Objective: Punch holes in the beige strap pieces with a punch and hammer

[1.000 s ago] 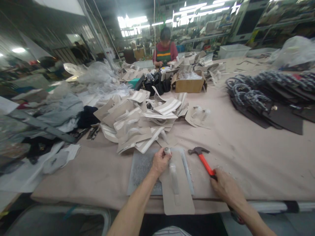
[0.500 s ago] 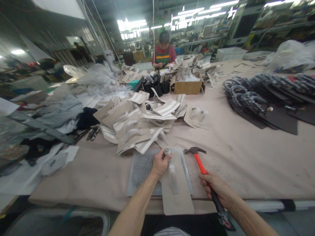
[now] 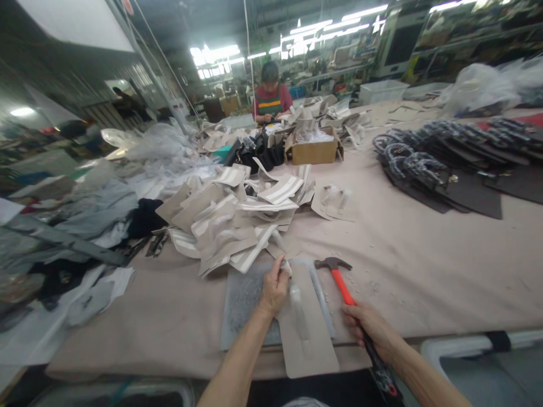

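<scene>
My left hand (image 3: 275, 288) is closed at the top end of a beige panel (image 3: 311, 339), its thumb and fingers around a small pale cylindrical piece (image 3: 287, 268), partly hidden by the fingers. A plastic-wrapped handle (image 3: 300, 311) runs down the panel's middle. The panel lies over a worn grey board (image 3: 241, 299), its lower end hanging past the table's front edge. In my right hand (image 3: 369, 328) is a claw hammer (image 3: 343, 286) with a red and black handle, its head to the right of the board and panel.
A heap of beige panels (image 3: 229, 220) lies beyond the board. Dark panels with wrapped handles (image 3: 436, 164) are stacked at right. A cardboard box (image 3: 314, 151) and black items (image 3: 254, 152) stand farther back. Across the table (image 3: 407, 243) sits a person (image 3: 271, 99).
The view has shifted slightly. My left fingers have moved over the small cylindrical piece, whose rounded top showed more clearly before. The hammer stays beside the board in my right hand.
</scene>
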A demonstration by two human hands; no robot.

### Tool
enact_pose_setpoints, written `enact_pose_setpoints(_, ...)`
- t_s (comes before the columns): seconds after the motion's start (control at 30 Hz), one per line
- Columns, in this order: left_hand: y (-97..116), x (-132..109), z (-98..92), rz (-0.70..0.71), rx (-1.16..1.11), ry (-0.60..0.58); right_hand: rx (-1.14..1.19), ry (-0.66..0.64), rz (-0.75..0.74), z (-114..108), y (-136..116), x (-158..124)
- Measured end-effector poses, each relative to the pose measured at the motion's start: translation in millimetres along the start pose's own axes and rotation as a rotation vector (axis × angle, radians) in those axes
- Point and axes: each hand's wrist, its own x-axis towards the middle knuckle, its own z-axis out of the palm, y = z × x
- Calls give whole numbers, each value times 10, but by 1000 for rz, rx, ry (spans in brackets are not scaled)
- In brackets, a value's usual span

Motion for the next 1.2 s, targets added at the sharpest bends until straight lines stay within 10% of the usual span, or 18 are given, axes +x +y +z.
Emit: enact_pose_setpoints(1.2, -35, 257, -47, -198, -367, -59, -11, 9, -29, 44, 3, -27)
